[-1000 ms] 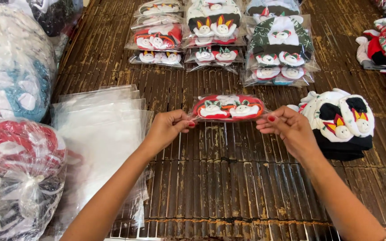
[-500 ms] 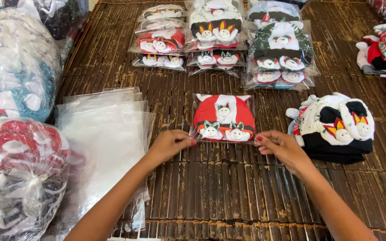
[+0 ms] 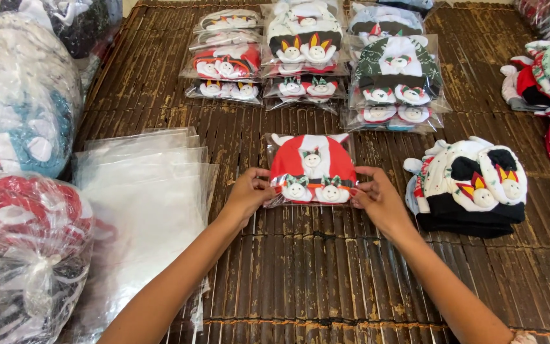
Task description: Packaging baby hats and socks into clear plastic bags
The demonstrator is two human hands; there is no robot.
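A red and white knitted hat in a clear plastic bag (image 3: 312,167) lies flat on the brown slatted mat (image 3: 326,267) in the middle. My left hand (image 3: 249,193) grips the bag's near left corner and my right hand (image 3: 377,199) grips its near right corner. Small white animal faces decorate the hat's lower edge. Both thumbs rest on top of the plastic.
A stack of empty clear bags (image 3: 141,210) lies to the left. Bagged hats (image 3: 307,57) sit in rows at the back. A pile of unbagged black and white hats (image 3: 472,188) is on the right. Large sacks of hats (image 3: 14,127) fill the left edge.
The bagged hat was held edge-up between my hands and has been laid flat on the mat. Both hands came slightly nearer, staying on its near corners.
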